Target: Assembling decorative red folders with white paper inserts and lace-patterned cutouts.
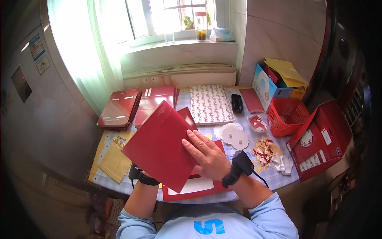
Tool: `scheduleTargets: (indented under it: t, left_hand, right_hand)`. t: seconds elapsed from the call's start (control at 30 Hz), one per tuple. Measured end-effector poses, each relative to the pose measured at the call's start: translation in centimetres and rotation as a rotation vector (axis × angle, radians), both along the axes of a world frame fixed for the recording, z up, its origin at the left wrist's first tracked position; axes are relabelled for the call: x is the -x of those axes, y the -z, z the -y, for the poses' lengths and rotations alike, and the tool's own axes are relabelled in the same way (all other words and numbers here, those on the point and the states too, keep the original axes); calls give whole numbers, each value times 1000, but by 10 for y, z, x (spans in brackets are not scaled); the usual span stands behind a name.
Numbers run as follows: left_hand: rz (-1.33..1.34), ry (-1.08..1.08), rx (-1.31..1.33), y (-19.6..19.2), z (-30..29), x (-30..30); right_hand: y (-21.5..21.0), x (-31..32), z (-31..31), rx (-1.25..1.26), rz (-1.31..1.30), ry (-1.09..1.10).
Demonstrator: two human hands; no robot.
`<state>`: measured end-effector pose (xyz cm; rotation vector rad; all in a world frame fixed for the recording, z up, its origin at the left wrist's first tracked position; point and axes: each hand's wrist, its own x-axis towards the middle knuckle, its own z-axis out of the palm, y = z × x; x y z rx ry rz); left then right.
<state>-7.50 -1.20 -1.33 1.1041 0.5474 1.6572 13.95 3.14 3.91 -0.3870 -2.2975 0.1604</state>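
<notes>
A smooth red cardboard panel [161,145] is raised at a tilt above the table in front of me. My right hand [211,159] rests flat on its right side, fingers stretched out. Only a sliver of my left hand [146,174] shows at the panel's lower left edge; the panel hides its fingers. Beneath the panel lies another red card piece with a white area [191,186], and part of a further red piece [186,114] sticks out behind it. I wear a black band with a small device on each wrist.
Stacks of red boxes [119,105] stand at the back left, with yellow card [114,164] nearer. A patterned sheet stack [211,104], white scalloped discs [234,136], red and tan scraps [263,151], a red basket [287,129] and an open red box [318,139] lie to the right.
</notes>
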Motion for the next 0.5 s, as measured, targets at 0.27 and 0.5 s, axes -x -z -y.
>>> scheduleTargets:
  t: [0.27, 0.5]
  left_hand:
    - [-21, -52, 153, -30, -8, -12]
    - [192, -100, 106, -44, -12, -21]
  right_hand:
    - [11, -6, -8, 963, -840, -265]
    - [13, -10, -15, 1492, -691, -350]
